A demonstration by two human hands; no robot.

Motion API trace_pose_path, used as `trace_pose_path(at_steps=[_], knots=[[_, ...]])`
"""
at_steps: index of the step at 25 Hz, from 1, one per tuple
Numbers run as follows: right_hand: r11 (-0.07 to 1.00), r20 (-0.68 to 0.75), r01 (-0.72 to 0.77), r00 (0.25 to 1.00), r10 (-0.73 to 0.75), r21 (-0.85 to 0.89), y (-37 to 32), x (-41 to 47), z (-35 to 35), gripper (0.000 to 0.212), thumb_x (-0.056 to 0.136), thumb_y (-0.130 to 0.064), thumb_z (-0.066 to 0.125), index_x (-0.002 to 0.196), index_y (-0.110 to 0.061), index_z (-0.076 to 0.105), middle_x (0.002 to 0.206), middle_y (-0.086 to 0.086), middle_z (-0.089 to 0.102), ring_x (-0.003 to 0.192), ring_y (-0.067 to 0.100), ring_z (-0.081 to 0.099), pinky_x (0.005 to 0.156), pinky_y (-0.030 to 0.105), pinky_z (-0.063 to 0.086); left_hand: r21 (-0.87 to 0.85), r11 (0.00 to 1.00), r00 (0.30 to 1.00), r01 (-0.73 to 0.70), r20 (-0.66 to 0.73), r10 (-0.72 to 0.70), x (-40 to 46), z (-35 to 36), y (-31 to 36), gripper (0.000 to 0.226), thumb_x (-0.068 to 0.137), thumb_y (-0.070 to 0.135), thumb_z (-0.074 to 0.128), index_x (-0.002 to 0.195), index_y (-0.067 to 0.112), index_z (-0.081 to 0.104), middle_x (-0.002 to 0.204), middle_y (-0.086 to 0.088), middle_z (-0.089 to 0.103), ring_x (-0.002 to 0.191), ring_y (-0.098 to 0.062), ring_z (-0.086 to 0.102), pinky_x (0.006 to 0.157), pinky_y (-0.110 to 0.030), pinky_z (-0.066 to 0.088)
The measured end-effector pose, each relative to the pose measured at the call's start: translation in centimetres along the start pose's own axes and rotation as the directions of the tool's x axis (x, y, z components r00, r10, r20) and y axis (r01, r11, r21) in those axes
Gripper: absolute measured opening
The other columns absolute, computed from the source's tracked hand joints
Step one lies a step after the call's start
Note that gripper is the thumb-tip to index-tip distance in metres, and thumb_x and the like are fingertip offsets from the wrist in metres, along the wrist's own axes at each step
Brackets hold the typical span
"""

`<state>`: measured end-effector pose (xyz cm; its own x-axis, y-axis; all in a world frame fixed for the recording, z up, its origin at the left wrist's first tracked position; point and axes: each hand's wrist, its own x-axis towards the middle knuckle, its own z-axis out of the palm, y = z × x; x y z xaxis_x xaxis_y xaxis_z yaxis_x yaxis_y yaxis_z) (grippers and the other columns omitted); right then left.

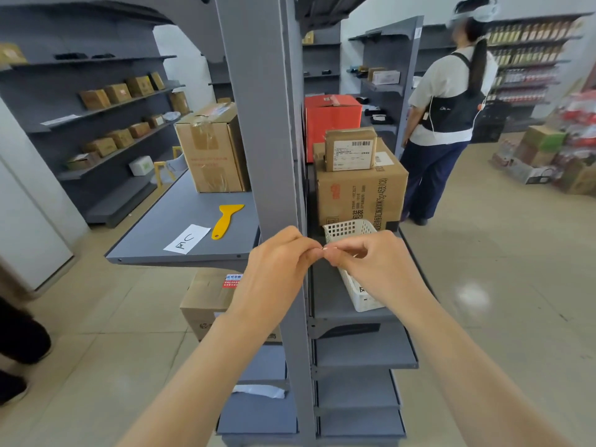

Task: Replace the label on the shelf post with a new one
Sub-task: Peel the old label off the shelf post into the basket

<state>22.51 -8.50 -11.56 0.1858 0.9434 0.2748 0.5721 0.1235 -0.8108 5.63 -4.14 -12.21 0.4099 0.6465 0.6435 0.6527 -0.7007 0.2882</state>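
The grey shelf post (pixel 258 108) rises straight ahead of me, its face bare where I can see it. My left hand (pixel 277 269) and my right hand (pixel 371 262) meet in front of the post, fingertips pinched together on a tiny white scrap (pixel 326 249). Whether it is a crumpled label I cannot tell. A white paper label with handwritten marks (pixel 187 238) lies flat on the grey shelf (pixel 154 250) to the left. Beside it lies a yellow plastic scraper (pixel 225 221).
A white perforated basket (pixel 350 227) stands on the right shelf behind my right hand. Cardboard boxes (pixel 361 195) and a red box (pixel 332 121) sit further back. Another person (pixel 445 117) stands in the aisle at right. Someone's dark shoes (pixel 16 350) show at the left edge.
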Motion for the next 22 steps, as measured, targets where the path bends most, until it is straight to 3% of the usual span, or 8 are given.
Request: trace_pose_path(at_steps=[3, 6, 9, 13, 16, 19, 22], knots=[[0.993, -0.028, 0.007, 1.000, -0.011, -0.114, 0.6, 0.8, -0.2, 0.015, 0.092, -0.042, 0.069, 0.086, -0.037, 0.082, 0.086, -0.013, 0.078, 0.073, 0.004, 0.067, 0.068, 0.028, 0.056, -0.039, 0.995, 0.996, 0.090, 0.015, -0.089, 0.5, 1.0, 0.4, 0.019, 0.093, 0.034, 0.066, 0.090, 0.019, 0.076, 0.096, 0.005, 0.057, 0.060, -0.010, 0.055, 0.058, -0.017, 0.037], [0.988, -0.088, -0.073, 0.994, 0.062, -0.134, 2.4, 1.7, -0.8, 0.021, 0.096, -0.033, 0.064, 0.079, -0.036, 0.076, 0.087, -0.010, 0.076, 0.068, 0.018, 0.070, 0.070, 0.039, 0.059, -0.025, 0.988, 0.987, 0.155, 0.058, -0.153, 0.9, 1.3, 1.3, 0.021, 0.098, 0.037, 0.058, 0.091, 0.025, 0.074, 0.070, 0.012, 0.064, 0.057, -0.011, 0.059, 0.058, -0.026, 0.050], [0.966, -0.167, -0.170, 0.976, 0.139, -0.194, 5.5, 3.3, -2.0, 0.024, 0.100, -0.023, 0.054, 0.096, -0.029, 0.077, 0.102, -0.007, 0.076, 0.086, 0.024, 0.069, 0.077, 0.041, 0.059, -0.113, 0.966, 0.973, 0.231, -0.001, -0.233, 0.7, 0.8, 1.3, 0.022, 0.099, 0.037, 0.053, 0.094, 0.029, 0.074, 0.063, 0.008, 0.069, 0.051, -0.011, 0.064, 0.059, -0.028, 0.054], [0.918, -0.109, -0.276, 0.961, 0.255, -0.284, 9.6, 6.0, -2.1, 0.037, 0.104, -0.019, 0.040, 0.122, -0.029, 0.071, 0.126, 0.003, 0.070, 0.093, 0.024, 0.063, 0.080, 0.037, 0.053, -0.255, 0.930, 0.951, 0.264, -0.090, -0.294, 0.8, 0.2, 1.1, 0.028, 0.095, 0.042, 0.051, 0.088, 0.029, 0.075, 0.056, 0.011, 0.066, 0.046, -0.009, 0.060, 0.053, -0.026, 0.051], [0.897, -0.049, -0.370, 0.928, 0.369, -0.243, 11.5, 6.9, -0.9, 0.042, 0.098, -0.020, 0.036, 0.121, -0.031, 0.070, 0.123, 0.009, 0.072, 0.095, 0.032, 0.069, 0.084, 0.046, 0.060, -0.317, 0.896, 0.921, 0.311, -0.133, -0.367, 1.1, 0.1, 0.6, 0.027, 0.093, 0.040, 0.052, 0.085, 0.026, 0.074, 0.059, 0.011, 0.066, 0.049, -0.012, 0.062, 0.050, -0.033, 0.053], [0.900, -0.028, -0.398, 0.916, 0.400, -0.176, 12.8, 7.1, 0.4, 0.041, 0.097, -0.023, 0.040, 0.129, -0.031, 0.066, 0.130, 0.006, 0.068, 0.089, 0.027, 0.070, 0.079, 0.046, 0.062, -0.320, 0.867, 0.884, 0.383, -0.146, -0.444, 0.9, -0.2, 0.0, 0.026, 0.091, 0.041, 0.051, 0.080, 0.028, 0.071, 0.060, 0.011, 0.064, 0.052, -0.022, 0.063, 0.054, -0.042, 0.054], [0.959, -0.199, -0.279, 0.944, 0.263, -0.055, 10.6, 6.3, 1.6, 0.031, 0.097, -0.015, 0.047, 0.105, -0.034, 0.071, 0.123, 0.000, 0.068, 0.087, 0.024, 0.066, 0.072, 0.042, 0.058, -0.388, 0.785, 0.803, 0.483, -0.161, -0.573, 0.5, -1.1, -1.2, 0.023, 0.092, 0.034, 0.054, 0.075, 0.029, 0.067, 0.060, 0.011, 0.061, 0.047, -0.025, 0.058, 0.056, -0.043, 0.053]])
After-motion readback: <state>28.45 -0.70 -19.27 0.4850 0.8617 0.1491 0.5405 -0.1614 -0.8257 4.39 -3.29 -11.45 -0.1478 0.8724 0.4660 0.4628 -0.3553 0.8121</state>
